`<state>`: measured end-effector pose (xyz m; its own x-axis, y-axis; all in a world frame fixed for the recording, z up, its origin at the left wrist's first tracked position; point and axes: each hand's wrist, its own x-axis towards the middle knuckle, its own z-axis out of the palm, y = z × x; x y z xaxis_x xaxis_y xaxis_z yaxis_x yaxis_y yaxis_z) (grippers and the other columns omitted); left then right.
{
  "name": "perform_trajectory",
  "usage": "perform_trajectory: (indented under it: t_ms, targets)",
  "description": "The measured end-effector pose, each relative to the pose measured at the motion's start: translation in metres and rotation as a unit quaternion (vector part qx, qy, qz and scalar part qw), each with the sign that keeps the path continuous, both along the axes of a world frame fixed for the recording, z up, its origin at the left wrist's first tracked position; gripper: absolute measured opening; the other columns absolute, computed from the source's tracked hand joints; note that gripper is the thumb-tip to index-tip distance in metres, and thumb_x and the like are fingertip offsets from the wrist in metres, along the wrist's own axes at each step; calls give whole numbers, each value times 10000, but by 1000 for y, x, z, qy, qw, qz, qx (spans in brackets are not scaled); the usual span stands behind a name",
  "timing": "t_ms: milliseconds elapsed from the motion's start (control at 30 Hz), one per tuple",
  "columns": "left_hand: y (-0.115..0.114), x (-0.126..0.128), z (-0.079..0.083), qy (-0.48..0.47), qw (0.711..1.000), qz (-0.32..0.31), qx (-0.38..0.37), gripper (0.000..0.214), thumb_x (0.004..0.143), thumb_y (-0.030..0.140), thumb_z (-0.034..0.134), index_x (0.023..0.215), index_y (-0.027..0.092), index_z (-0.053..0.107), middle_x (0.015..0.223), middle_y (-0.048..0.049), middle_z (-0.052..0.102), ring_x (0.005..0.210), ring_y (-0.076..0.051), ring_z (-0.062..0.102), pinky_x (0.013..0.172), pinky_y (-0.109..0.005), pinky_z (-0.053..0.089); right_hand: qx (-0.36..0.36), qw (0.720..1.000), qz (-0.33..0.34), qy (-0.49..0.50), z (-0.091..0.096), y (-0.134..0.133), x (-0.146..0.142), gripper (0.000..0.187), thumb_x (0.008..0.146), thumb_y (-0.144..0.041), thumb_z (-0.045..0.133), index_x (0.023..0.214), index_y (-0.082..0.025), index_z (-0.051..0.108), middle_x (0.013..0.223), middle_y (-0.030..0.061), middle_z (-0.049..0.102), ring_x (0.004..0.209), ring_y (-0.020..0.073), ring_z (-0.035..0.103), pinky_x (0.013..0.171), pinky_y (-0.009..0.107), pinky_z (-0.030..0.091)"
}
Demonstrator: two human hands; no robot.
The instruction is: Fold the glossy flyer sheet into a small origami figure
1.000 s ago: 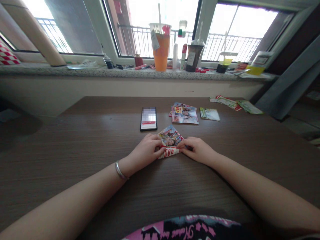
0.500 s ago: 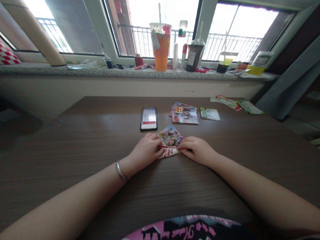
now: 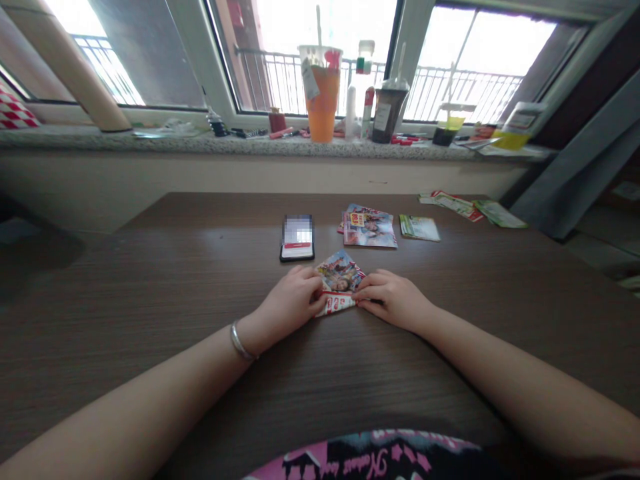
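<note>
A printed paper leaflet [image 3: 341, 272] lies on the brown table between my hands, its near edge folded up into a white strip with red print. My left hand [image 3: 295, 297] grips its left side, fingers curled and thumb on the folded strip. At the right end of the fold, my right hand [image 3: 393, 297] pinches the paper with thumb and fingertips. Parts of both side edges are hidden under my fingers. Just beyond the left hand lies a phone [image 3: 297, 238] with a lit, blurred screen. Farther back rests a small pile of similar leaflets [image 3: 371, 229].
Right of the pile is a green-and-white stack of papers [image 3: 420, 228], with more green and red slips [image 3: 456, 205] at the table's far right. Along the windowsill [image 3: 260, 147] stand an orange drink cup [image 3: 321, 100], a dark drink cup [image 3: 389, 113], bottles and pens.
Hardly anything differs. My right hand's fingers have shifted very slightly to the left and up along the fold; the leaflet and my left hand stay in place.
</note>
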<state>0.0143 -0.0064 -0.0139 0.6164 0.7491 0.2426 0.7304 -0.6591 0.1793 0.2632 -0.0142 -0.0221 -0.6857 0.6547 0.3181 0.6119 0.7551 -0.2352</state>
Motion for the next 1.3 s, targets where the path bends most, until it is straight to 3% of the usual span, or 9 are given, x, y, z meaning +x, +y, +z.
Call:
perform_trajectory:
  t_ms: [500,700,833,1100,1300]
  targets:
    - [1,-1,-5,-26,1000,3,0,136,830,231,589,712,165,585,850,-57,599,808,-194,528,764,-338,442,15,999,-8,-28,-1,1,1,240,941,-348,515,1052,-293,721,1002,38,691,906,190,582,783,325,485]
    - [1,-2,-4,-52,998,28,-12,73,811,235,615,828,166,596,862,-52,579,822,-197,530,746,-328,468,26,999,-8,-27,-2,1,1,246,942,-356,515,1081,-309,712,993,44,684,898,189,579,765,321,483]
    - [2,-6,-8,-80,996,-23,-13,103,869,225,577,896,191,670,977,-71,596,911,-197,555,825,-344,485,30,999,-13,-36,-2,1,1,258,949,-354,500,1105,-322,704,1003,41,681,903,191,575,767,323,485]
    - [-4,-6,-1,-32,998,-61,2,276,951,277,476,1172,231,634,1203,-82,590,1131,-232,532,1012,-413,438,49,996,-46,-61,-3,4,4,283,961,-341,471,1130,-305,696,1010,44,676,927,205,568,789,337,483]
    - [-8,-3,4,44,996,-77,25,258,959,264,450,1069,171,664,1094,-111,634,1041,-250,580,954,-428,484,69,993,-47,-78,-3,4,4,296,969,-352,450,1130,-311,695,999,42,681,902,205,572,740,321,474]
